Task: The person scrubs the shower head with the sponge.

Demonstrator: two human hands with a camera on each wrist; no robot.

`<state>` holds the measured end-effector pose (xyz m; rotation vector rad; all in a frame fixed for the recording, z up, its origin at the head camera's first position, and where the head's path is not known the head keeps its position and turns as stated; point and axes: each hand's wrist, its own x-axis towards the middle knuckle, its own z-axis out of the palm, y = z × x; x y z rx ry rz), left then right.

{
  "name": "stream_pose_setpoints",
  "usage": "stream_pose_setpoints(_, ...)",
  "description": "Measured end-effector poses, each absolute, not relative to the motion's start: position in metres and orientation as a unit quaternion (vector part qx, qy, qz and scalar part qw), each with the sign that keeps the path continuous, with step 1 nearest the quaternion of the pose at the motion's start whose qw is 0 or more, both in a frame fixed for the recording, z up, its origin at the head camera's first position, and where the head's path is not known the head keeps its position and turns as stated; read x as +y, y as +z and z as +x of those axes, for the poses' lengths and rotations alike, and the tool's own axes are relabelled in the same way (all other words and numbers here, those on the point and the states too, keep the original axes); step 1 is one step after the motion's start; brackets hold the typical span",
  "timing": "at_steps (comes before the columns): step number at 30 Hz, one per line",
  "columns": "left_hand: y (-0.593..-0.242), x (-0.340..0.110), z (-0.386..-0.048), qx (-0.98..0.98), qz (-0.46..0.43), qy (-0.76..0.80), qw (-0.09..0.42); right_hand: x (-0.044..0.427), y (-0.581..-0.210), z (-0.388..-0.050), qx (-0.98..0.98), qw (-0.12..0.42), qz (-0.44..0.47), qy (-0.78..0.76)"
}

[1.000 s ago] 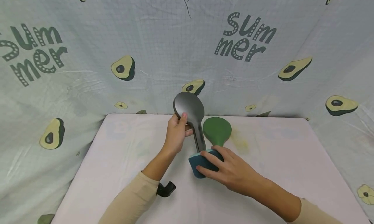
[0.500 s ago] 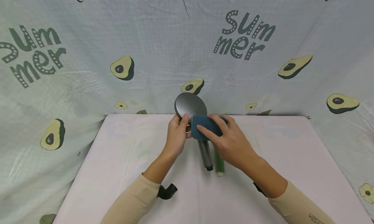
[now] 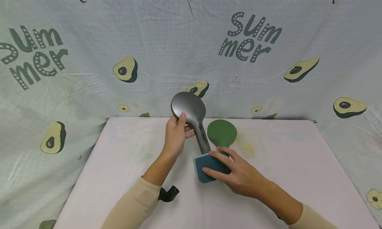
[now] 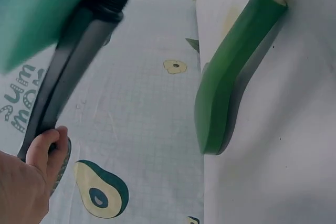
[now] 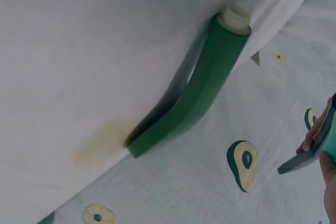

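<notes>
My left hand (image 3: 176, 136) holds a dark grey shower head (image 3: 188, 107) by the underside of its round head, thumb on the rim. The head tilts up to the left and the handle runs down to the right. My right hand (image 3: 238, 174) grips a blue sponge (image 3: 209, 166) against the lower handle, hiding the handle's end in the head view. The left wrist view shows the sponge's teal side (image 4: 47, 19) beside the threaded handle end (image 4: 107, 1). Behind the right hand, a green shower head (image 3: 222, 132) lies on the table, its handle partly hidden.
The white table (image 3: 134, 149) spreads around both hands, with a yellowish stain (image 3: 246, 146) right of the green shower head. A curtain (image 3: 161, 56) with avocado prints hangs behind it. A black curved piece (image 3: 168, 193) sits beside the left sleeve.
The sponge went up to the grey shower head's neck half a second ago and is now back down at the handle's lower end. My left hand has shifted slightly left with the shower head.
</notes>
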<state>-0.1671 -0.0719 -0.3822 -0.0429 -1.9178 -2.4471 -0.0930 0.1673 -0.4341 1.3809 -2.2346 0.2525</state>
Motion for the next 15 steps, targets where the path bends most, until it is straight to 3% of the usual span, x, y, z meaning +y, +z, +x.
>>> stream_pose_setpoints(15, -0.392, -0.067, -0.155, -0.575, -0.069, -0.815, -0.015, 0.138, -0.420, -0.139, -0.857, 0.236, 0.326, 0.321)
